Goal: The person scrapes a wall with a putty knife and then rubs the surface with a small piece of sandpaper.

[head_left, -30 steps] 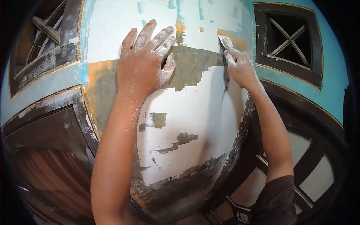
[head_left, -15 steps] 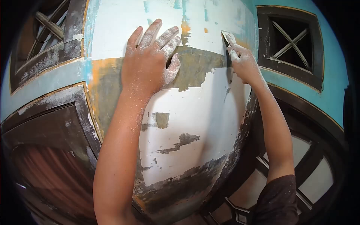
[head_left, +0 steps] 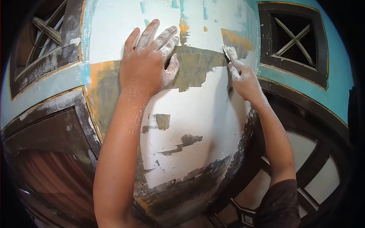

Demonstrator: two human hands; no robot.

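My left hand (head_left: 148,62) lies with fingers spread against the wall (head_left: 190,110), white dust on its fingertips and thumb. Up and to the right, my right hand (head_left: 243,78) is closed around a scraper (head_left: 227,53), whose thin blade edge rests at the wall surface. Most of the scraper's handle is hidden by my fingers. The wall shows smooth white patches, a bare grey-brown band (head_left: 195,66) between my hands, and streaks of orange and turquoise paint. Smaller grey patches show lower down.
A dark wooden door (head_left: 45,129) with a reddish curtain stands at left, a crossed-slat vent (head_left: 49,30) above it. At right are another dark-framed vent (head_left: 294,40) with crossed slats and a dark panelled door (head_left: 292,110) with pale panes.
My right hand has moved down with the scraper, and a grey and orange patch now shows above it. My left hand stays at the same place on the wall.
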